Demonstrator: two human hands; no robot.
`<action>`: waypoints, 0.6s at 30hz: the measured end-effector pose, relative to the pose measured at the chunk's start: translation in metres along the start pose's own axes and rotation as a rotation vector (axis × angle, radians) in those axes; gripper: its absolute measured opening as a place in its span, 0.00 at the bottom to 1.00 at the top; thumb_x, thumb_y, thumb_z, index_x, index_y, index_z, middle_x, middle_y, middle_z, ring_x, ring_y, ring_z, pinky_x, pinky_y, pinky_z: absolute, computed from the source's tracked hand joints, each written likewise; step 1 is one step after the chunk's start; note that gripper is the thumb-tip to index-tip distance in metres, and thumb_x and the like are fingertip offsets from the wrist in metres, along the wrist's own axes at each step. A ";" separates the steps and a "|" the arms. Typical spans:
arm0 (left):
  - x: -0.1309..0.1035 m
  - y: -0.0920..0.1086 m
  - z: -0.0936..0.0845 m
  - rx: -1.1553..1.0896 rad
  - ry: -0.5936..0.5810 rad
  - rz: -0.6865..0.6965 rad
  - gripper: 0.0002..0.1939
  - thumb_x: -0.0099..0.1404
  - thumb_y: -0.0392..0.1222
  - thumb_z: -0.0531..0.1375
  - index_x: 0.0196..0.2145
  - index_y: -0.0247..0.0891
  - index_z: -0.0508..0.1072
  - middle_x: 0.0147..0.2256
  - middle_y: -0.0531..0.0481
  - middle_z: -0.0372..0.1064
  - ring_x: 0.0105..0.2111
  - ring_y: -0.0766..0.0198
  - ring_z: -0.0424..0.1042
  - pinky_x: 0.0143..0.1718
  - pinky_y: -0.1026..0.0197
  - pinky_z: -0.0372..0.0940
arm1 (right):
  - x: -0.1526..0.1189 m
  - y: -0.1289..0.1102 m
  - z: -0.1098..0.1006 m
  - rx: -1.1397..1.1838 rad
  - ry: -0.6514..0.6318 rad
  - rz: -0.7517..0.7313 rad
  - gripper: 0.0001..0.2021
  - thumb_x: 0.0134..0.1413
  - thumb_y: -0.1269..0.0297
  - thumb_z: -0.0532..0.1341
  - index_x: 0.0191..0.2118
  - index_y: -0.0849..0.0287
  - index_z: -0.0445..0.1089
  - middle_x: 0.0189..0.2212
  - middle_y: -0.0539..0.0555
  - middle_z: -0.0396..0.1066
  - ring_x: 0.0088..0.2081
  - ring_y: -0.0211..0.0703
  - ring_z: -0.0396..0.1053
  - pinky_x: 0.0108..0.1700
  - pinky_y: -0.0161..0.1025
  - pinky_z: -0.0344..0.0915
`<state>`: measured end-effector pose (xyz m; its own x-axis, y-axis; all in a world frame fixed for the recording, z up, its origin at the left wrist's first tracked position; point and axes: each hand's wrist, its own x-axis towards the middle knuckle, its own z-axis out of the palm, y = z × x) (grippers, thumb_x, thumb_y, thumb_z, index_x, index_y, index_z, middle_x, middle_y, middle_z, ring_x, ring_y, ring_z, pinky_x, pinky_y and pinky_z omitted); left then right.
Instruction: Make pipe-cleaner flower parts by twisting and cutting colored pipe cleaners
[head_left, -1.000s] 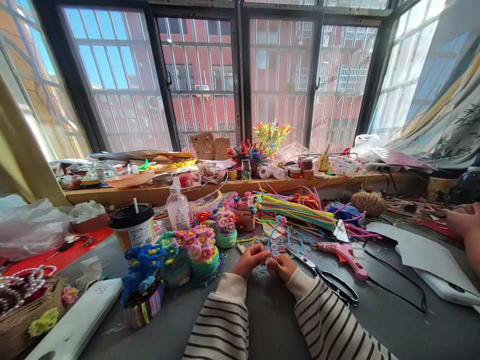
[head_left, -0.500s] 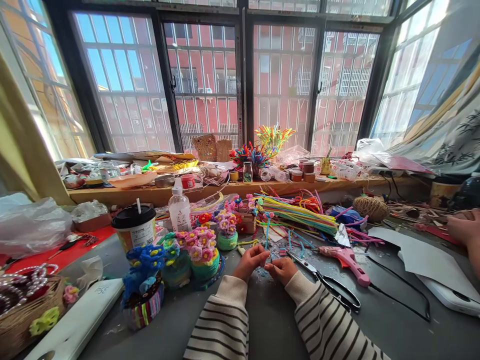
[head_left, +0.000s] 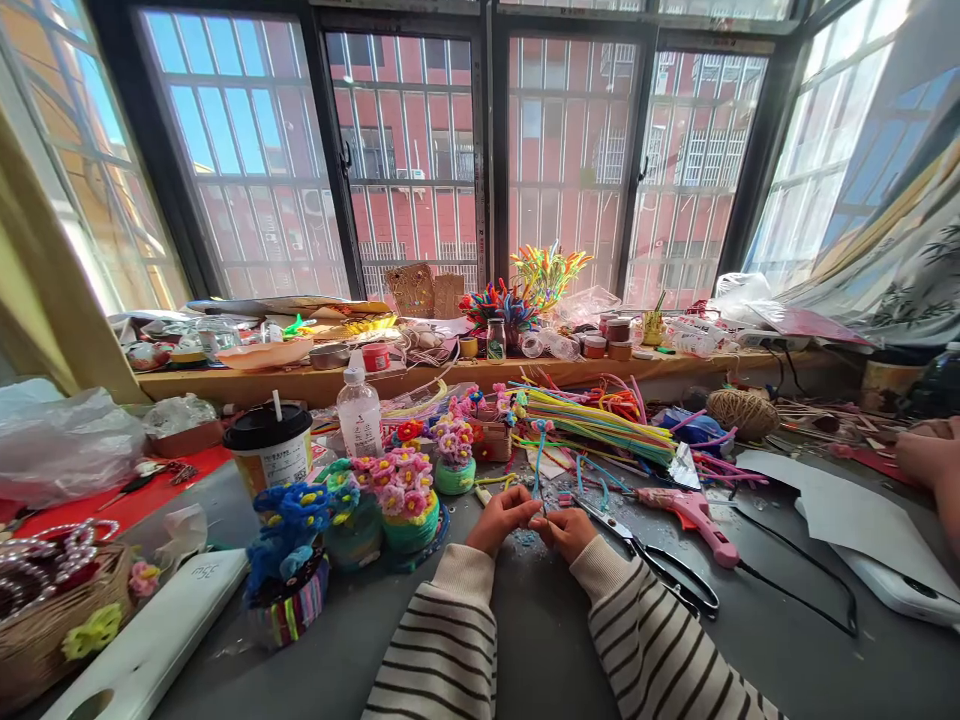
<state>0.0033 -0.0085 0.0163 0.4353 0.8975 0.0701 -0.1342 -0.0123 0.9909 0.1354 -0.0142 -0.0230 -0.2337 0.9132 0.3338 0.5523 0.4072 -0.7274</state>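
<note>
My left hand [head_left: 504, 520] and my right hand [head_left: 568, 530] meet over the grey table, fingers pinched on the lower part of a small blue pipe-cleaner stem [head_left: 538, 465]. The stem stands upright between them, with a pink and blue flower [head_left: 542, 426] at its top. Small blue clippings [head_left: 527, 538] lie beneath and around my fingers. Right of my right hand are scissors [head_left: 652, 560] with black handles and a pink glue gun [head_left: 697, 522]. Potted fuzzy flowers in pink [head_left: 397, 486] and blue [head_left: 289, 530] stand to the left.
A lidded cup [head_left: 268, 445] and a plastic bottle [head_left: 359, 415] stand behind the pots. Pipe cleaners [head_left: 600, 425] lie beyond my hands. A white device [head_left: 161, 625] is at front left; another person's hand [head_left: 926, 455] rests at far right.
My hands have drawn slightly closer together, the right one moving a little left and up. The stem and flower have shifted slightly. The view has tilted a little.
</note>
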 end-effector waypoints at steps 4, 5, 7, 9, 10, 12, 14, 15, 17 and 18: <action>0.002 -0.002 -0.003 -0.022 -0.039 0.010 0.13 0.43 0.46 0.59 0.16 0.37 0.58 0.15 0.59 0.51 0.16 0.74 0.49 0.20 0.68 0.46 | 0.000 0.002 0.002 0.049 0.031 0.011 0.28 0.41 0.43 0.45 0.06 0.60 0.57 0.06 0.48 0.54 0.12 0.30 0.52 0.17 0.30 0.49; 0.003 -0.002 -0.004 -0.020 -0.042 0.012 0.12 0.44 0.46 0.58 0.16 0.37 0.59 0.16 0.59 0.52 0.17 0.74 0.49 0.20 0.68 0.46 | 0.000 0.002 0.002 0.053 0.030 0.012 0.28 0.41 0.43 0.45 0.06 0.60 0.57 0.06 0.48 0.54 0.12 0.30 0.51 0.17 0.30 0.49; 0.004 -0.003 -0.005 -0.010 -0.033 0.013 0.11 0.44 0.46 0.58 0.17 0.37 0.60 0.17 0.58 0.54 0.18 0.74 0.51 0.20 0.68 0.47 | 0.000 0.001 0.002 0.050 0.014 0.008 0.28 0.41 0.43 0.46 0.07 0.60 0.57 0.06 0.48 0.54 0.12 0.30 0.51 0.17 0.30 0.49; 0.004 -0.004 -0.006 -0.003 -0.029 0.001 0.11 0.44 0.46 0.58 0.18 0.37 0.61 0.18 0.57 0.55 0.18 0.73 0.52 0.21 0.68 0.48 | 0.000 0.000 0.001 0.046 -0.009 0.002 0.27 0.40 0.42 0.47 0.07 0.60 0.57 0.06 0.48 0.54 0.12 0.30 0.51 0.17 0.30 0.49; 0.005 -0.004 -0.006 -0.013 -0.021 0.005 0.11 0.44 0.46 0.58 0.19 0.37 0.61 0.18 0.57 0.55 0.19 0.73 0.52 0.21 0.68 0.48 | 0.000 -0.001 0.001 0.048 -0.019 0.003 0.28 0.40 0.42 0.46 0.07 0.60 0.57 0.06 0.48 0.54 0.12 0.30 0.51 0.17 0.30 0.49; 0.005 -0.004 -0.006 -0.047 -0.018 0.024 0.10 0.45 0.46 0.57 0.19 0.37 0.61 0.18 0.57 0.55 0.19 0.73 0.53 0.22 0.68 0.49 | -0.001 -0.002 0.001 0.064 -0.044 0.011 0.29 0.40 0.41 0.45 0.07 0.61 0.56 0.06 0.48 0.54 0.12 0.30 0.51 0.16 0.30 0.48; 0.005 -0.004 -0.005 -0.079 -0.032 0.051 0.09 0.45 0.44 0.57 0.18 0.37 0.61 0.18 0.56 0.56 0.19 0.73 0.53 0.22 0.68 0.50 | -0.001 -0.003 0.001 0.078 -0.076 0.011 0.30 0.40 0.40 0.43 0.07 0.61 0.57 0.06 0.48 0.54 0.12 0.30 0.50 0.15 0.30 0.47; 0.005 -0.004 -0.005 -0.089 -0.044 0.058 0.09 0.45 0.44 0.57 0.18 0.37 0.61 0.17 0.57 0.56 0.18 0.73 0.53 0.22 0.67 0.50 | -0.002 -0.003 0.002 0.079 -0.089 0.005 0.30 0.40 0.40 0.42 0.08 0.61 0.58 0.06 0.49 0.54 0.12 0.30 0.50 0.16 0.30 0.47; 0.006 -0.005 -0.005 -0.097 -0.068 0.053 0.09 0.44 0.43 0.57 0.17 0.37 0.60 0.16 0.57 0.54 0.17 0.73 0.52 0.21 0.67 0.50 | -0.002 -0.004 0.002 0.074 -0.096 -0.004 0.32 0.40 0.39 0.40 0.08 0.62 0.59 0.07 0.49 0.55 0.12 0.30 0.51 0.16 0.30 0.47; 0.006 -0.005 -0.005 -0.098 -0.074 0.048 0.10 0.43 0.43 0.57 0.16 0.37 0.59 0.15 0.57 0.54 0.17 0.73 0.52 0.21 0.67 0.50 | -0.002 -0.005 0.003 0.068 -0.087 0.001 0.32 0.40 0.39 0.40 0.08 0.62 0.59 0.07 0.49 0.55 0.12 0.30 0.51 0.16 0.30 0.47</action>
<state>0.0020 -0.0008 0.0111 0.4907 0.8617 0.1294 -0.2411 -0.0084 0.9705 0.1310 -0.0183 -0.0217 -0.3036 0.9104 0.2813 0.4976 0.4032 -0.7680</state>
